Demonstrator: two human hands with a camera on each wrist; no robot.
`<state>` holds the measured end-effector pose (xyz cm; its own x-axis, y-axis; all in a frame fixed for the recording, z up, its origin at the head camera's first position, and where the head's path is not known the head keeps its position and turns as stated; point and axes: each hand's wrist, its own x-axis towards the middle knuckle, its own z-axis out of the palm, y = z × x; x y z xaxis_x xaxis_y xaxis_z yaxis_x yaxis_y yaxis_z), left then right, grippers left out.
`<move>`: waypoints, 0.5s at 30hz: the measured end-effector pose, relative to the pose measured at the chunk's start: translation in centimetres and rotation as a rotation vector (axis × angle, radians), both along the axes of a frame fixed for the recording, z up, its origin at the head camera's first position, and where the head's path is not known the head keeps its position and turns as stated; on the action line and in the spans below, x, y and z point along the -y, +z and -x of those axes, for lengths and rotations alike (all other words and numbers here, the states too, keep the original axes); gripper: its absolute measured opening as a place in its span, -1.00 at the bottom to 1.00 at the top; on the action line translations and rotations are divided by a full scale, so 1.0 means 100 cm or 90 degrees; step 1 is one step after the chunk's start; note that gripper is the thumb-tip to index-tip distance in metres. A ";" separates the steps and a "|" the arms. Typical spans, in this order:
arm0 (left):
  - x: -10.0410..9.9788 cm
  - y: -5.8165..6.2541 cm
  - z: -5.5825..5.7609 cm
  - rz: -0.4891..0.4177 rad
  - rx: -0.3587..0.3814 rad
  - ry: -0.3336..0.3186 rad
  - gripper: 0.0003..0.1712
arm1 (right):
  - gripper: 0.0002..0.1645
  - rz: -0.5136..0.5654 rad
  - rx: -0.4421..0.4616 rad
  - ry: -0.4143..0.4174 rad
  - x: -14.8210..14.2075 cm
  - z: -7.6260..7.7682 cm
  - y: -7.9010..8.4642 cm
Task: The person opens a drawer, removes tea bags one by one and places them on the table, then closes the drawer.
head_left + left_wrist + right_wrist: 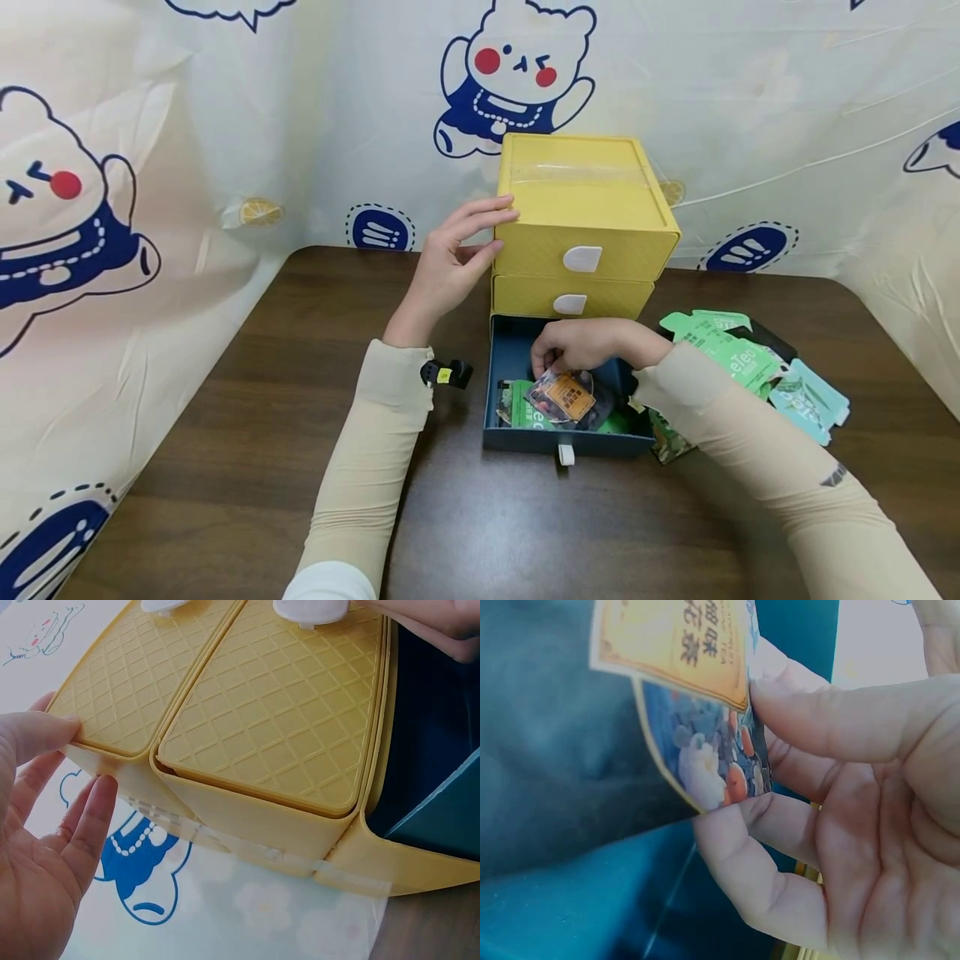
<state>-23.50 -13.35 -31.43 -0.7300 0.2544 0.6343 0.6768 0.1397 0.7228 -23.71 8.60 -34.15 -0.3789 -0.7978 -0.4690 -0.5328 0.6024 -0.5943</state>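
Note:
My right hand (588, 343) reaches into the pulled-out dark blue drawer (521, 441) at the bottom of a yellow drawer box (592, 200). Its thumb and fingers pinch the edge of a dark tea packet (567, 395) with an orange label, seen close up in the right wrist view as a printed tea packet (705, 750). Green packets (522, 408) lie under it in the drawer. My left hand (459, 262) touches the box's upper left side with fairly straight fingers. In the left wrist view, the thumb (45, 733) lies at the top drawer's front edge.
Right of the drawer lie green packaging (720, 346) and a light blue packet (806, 400), partly behind my right sleeve. Two upper drawers with white tabs (582, 258) are pushed in. A printed curtain (375, 100) hangs behind the brown table (480, 533).

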 end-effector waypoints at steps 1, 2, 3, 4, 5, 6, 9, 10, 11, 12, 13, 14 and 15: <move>0.000 0.000 0.000 0.000 0.000 0.000 -0.62 | -0.71 0.004 0.001 0.001 -0.001 0.000 0.001; 0.000 0.000 0.000 0.000 0.001 0.000 -0.62 | -0.70 0.008 0.004 0.001 -0.002 0.000 0.002; 0.000 0.000 0.000 0.001 0.002 0.000 -0.62 | -0.69 0.012 0.005 -0.001 -0.002 0.000 0.002; 0.000 0.000 0.000 0.001 0.002 0.000 -0.62 | -0.67 0.016 0.006 -0.002 -0.003 0.000 0.003; -0.001 0.000 0.000 0.001 0.003 0.000 -0.62 | -0.65 0.018 0.008 -0.006 -0.005 0.000 0.004; -0.001 0.000 0.000 0.002 0.003 0.000 -0.62 | -0.64 0.021 0.008 -0.009 -0.006 0.000 0.005; -0.001 0.000 0.000 0.003 0.003 0.001 -0.62 | -0.61 0.027 0.006 -0.022 -0.010 0.001 0.009; -0.001 0.000 0.000 0.004 0.003 0.003 -0.62 | -0.61 0.031 0.003 -0.023 -0.012 0.001 0.011; -0.001 0.000 0.000 0.005 0.003 0.004 -0.62 | -0.61 0.033 0.003 -0.028 -0.013 0.001 0.012; -0.001 0.000 0.000 0.006 0.003 0.005 -0.62 | -0.61 0.037 -0.001 -0.028 -0.015 0.001 0.014; -0.001 0.000 0.000 0.007 0.003 0.006 -0.62 | -0.61 0.041 -0.005 -0.029 -0.016 0.001 0.015; -0.001 0.000 -0.001 0.008 0.003 0.007 -0.62 | -0.62 0.043 -0.009 -0.031 -0.018 0.001 0.017; -0.001 0.000 -0.001 0.008 0.003 0.008 -0.62 | -0.62 0.047 -0.012 -0.032 -0.020 0.001 0.018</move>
<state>-23.42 -13.22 -31.40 -0.7364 0.2531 0.6275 0.6713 0.1575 0.7243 -23.78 10.57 -32.32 -0.4273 -0.8096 -0.4024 -0.5149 0.5838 -0.6277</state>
